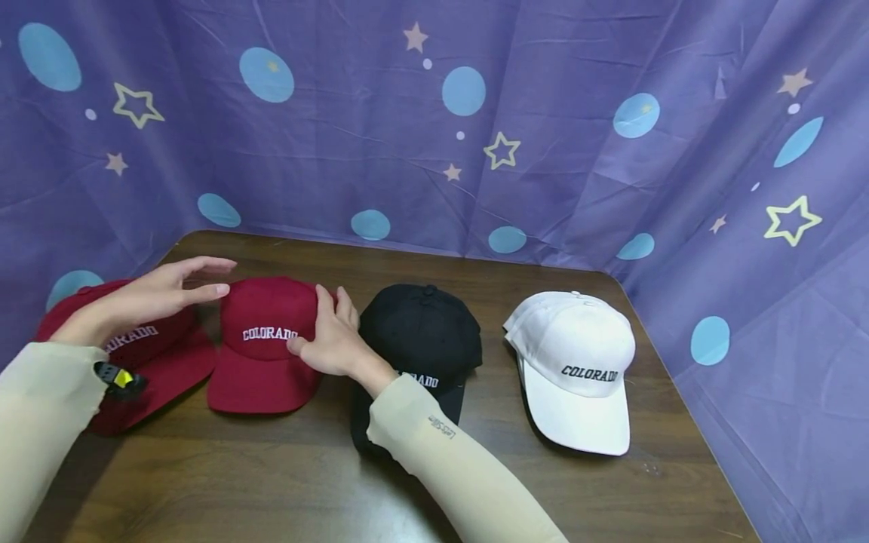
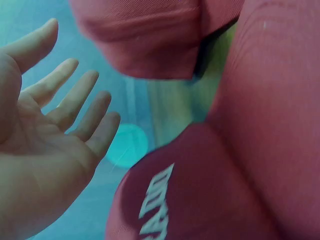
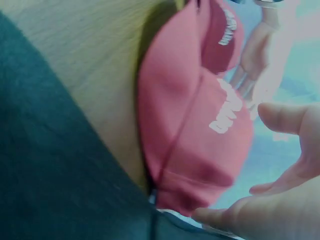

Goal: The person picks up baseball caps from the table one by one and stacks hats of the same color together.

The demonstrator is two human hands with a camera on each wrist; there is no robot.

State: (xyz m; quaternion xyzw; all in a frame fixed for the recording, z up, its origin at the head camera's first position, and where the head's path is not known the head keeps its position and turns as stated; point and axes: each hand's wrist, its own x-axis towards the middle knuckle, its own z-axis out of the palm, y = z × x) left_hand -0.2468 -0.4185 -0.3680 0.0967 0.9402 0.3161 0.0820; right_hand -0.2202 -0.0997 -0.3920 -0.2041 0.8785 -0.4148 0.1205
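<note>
Two red caps lettered COLORADO sit side by side at the left in the head view. My left hand (image 1: 158, 292) is above the left red cap (image 1: 173, 366), fingers extended toward the crown of the second red cap (image 1: 265, 385). In the left wrist view that hand (image 2: 55, 132) shows spread fingers with nothing in the palm. My right hand (image 1: 333, 335) rests along the right side of the second red cap, thumb near its lettering. In the right wrist view the right hand (image 3: 280, 195) has thumb and fingers apart, one fingertip at the cap's edge.
A black cap (image 1: 421, 324) lies partly under my right forearm. Stacked white caps (image 1: 577, 347) stand on the right of the brown wooden table (image 1: 271, 483). A purple curtain (image 1: 380, 90) with stars and dots closes off the back and sides.
</note>
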